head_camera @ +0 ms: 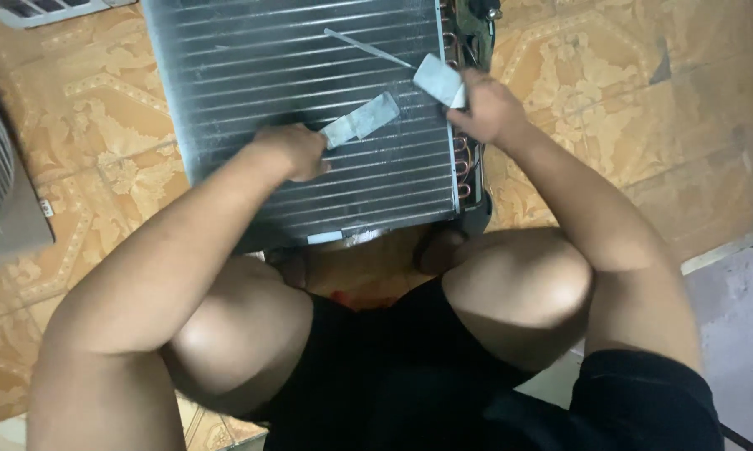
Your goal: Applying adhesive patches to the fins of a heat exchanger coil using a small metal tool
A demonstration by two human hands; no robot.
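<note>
A finned metal coil unit [251,67] with copper tube bends [464,159] on its right side lies on the patterned floor in front of my knees. My left hand [293,150] rests on the fins and grips a strip of grey tape [361,121] that sticks out to the upper right. At the unit's right edge, my right hand [487,107] pinches another grey tape piece [437,79]. A thin grey strip [364,48] runs diagonally across the fins above both hands.
A grey fan-like housing [1,192] stands at the left edge. A white grille [34,10] shows at the top left. The orange patterned floor [635,108] extends to the right, ending at a grey step [740,309].
</note>
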